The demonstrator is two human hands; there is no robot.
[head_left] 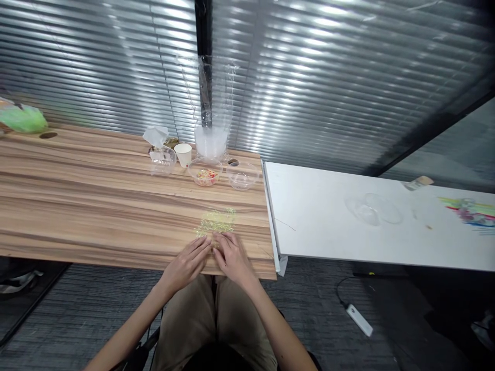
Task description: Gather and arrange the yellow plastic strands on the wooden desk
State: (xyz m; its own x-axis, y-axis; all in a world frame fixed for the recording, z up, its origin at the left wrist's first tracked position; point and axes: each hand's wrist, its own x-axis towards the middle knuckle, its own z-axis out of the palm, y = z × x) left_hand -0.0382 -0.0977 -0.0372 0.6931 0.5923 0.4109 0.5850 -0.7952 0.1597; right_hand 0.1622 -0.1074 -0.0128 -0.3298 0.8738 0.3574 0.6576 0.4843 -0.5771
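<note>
My left hand (189, 260) rests at the table's front edge with its fingers pressed together, tips pointing at the other hand. My right hand (232, 256) lies close beside it, fingers bent inward and thumb tucked near the gap. Something small and brownish shows between the fingertips, too small to name. Just beyond the hands is a loose patch of thin yellow-green pieces (216, 221), spread on the wood. Farther back, a clear plastic bowl (204, 172) holds red, orange and yellow bits. Another clear bowl (243, 178) stands to its right.
On the wooden table (96, 206) a paper cup (183, 154), a clear container (162, 161) with tissue and a bag of plastic cups or bowls (211, 141) stand at the back. A white table (309, 206) adjoins on the right, bearing clear lids (373, 210) and coloured strips (469, 211).
</note>
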